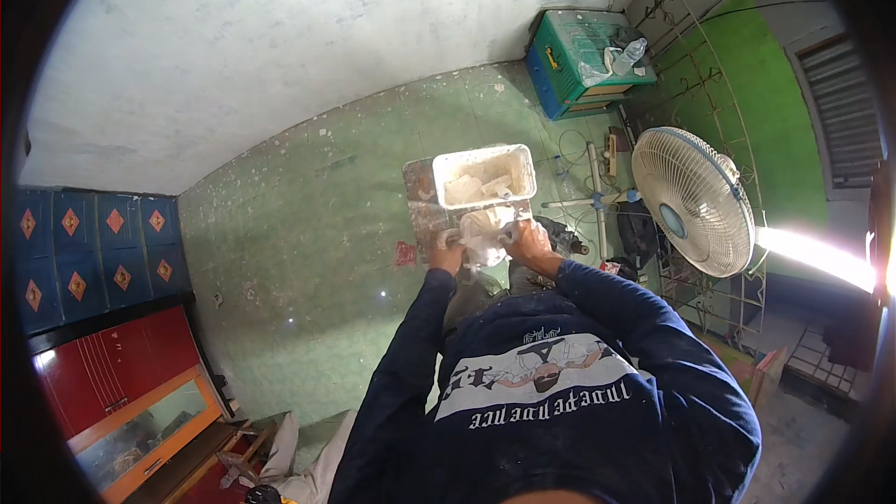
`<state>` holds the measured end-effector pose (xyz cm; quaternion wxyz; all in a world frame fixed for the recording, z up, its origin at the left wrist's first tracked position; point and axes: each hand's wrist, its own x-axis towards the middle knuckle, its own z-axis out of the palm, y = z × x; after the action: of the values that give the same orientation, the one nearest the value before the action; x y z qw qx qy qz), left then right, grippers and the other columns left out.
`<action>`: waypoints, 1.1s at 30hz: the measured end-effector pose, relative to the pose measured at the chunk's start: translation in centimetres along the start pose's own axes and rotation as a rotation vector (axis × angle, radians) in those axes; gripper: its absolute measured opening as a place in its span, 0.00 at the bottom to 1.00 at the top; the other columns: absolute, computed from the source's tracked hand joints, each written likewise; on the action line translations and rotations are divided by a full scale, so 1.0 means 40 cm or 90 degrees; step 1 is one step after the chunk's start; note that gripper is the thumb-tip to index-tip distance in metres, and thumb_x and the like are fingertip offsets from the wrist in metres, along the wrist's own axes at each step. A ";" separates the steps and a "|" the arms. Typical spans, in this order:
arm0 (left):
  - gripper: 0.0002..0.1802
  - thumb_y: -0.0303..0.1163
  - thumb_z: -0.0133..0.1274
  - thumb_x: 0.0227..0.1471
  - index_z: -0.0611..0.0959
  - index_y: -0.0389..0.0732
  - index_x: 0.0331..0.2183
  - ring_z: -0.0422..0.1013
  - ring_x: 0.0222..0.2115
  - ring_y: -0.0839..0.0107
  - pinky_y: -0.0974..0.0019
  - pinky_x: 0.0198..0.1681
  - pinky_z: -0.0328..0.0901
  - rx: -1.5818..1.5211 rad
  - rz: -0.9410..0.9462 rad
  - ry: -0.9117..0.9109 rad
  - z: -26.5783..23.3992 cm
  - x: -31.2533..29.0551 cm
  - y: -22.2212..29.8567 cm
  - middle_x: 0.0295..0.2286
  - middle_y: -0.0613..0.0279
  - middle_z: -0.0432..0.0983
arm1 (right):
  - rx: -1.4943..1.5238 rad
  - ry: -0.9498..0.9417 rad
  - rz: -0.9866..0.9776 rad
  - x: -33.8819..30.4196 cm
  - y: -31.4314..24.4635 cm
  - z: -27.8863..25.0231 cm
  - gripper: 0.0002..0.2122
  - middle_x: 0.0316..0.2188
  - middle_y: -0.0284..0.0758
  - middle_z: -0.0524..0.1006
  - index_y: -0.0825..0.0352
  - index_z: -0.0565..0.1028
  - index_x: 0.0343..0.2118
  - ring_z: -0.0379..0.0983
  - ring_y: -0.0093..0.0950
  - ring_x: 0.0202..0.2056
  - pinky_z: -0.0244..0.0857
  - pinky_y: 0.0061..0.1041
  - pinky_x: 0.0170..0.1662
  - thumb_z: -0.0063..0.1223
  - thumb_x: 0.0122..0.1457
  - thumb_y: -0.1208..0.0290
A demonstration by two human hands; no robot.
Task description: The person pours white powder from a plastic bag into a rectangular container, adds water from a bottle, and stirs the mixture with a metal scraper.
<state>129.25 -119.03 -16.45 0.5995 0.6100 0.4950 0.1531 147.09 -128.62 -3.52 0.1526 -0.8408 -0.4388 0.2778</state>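
A white tub (483,175) sits on mottled green floor (308,252); the cabinet (89,257) is blue with red-orange diamonds.

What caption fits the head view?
Both hands, left hand and right hand, grip a white object beside a white tub.

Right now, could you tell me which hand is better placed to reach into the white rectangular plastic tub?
Probably the right hand. It sits closer to the white rectangular plastic tub, just below its near rim, gripping the pale lump from the side. The left hand is lower, at the lump's far-left edge.
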 end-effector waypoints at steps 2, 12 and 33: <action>0.32 0.29 0.63 0.35 0.72 0.35 0.46 0.71 0.39 0.65 0.64 0.44 0.65 0.063 0.003 0.042 -0.034 0.017 0.010 0.38 0.55 0.74 | -0.022 -0.065 -0.011 0.023 0.027 -0.004 0.14 0.30 0.43 0.78 0.61 0.80 0.32 0.75 0.40 0.32 0.69 0.37 0.37 0.56 0.47 0.57; 0.76 0.36 0.75 0.14 0.43 0.35 0.59 0.48 0.60 0.55 0.60 0.61 0.49 0.148 0.181 -0.094 -0.138 0.128 0.251 0.58 0.46 0.48 | -0.010 -0.261 -0.026 0.109 0.102 -0.119 0.22 0.32 0.43 0.77 0.64 0.77 0.33 0.74 0.41 0.36 0.67 0.38 0.41 0.58 0.45 0.48; 0.60 0.49 0.68 0.20 0.60 0.40 0.57 0.37 0.63 0.55 0.30 0.57 0.34 0.740 0.056 -0.170 -0.061 0.118 0.617 0.58 0.54 0.51 | -0.431 0.842 0.725 1.384 1.272 -0.623 0.19 0.29 0.37 0.75 0.67 0.74 0.33 0.70 0.32 0.24 0.64 0.37 0.26 0.42 0.48 0.54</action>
<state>139.92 -108.76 4.00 0.2174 0.8720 0.3924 -0.1958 220.78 -112.33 -27.51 -0.0406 -0.9159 0.1579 -0.3668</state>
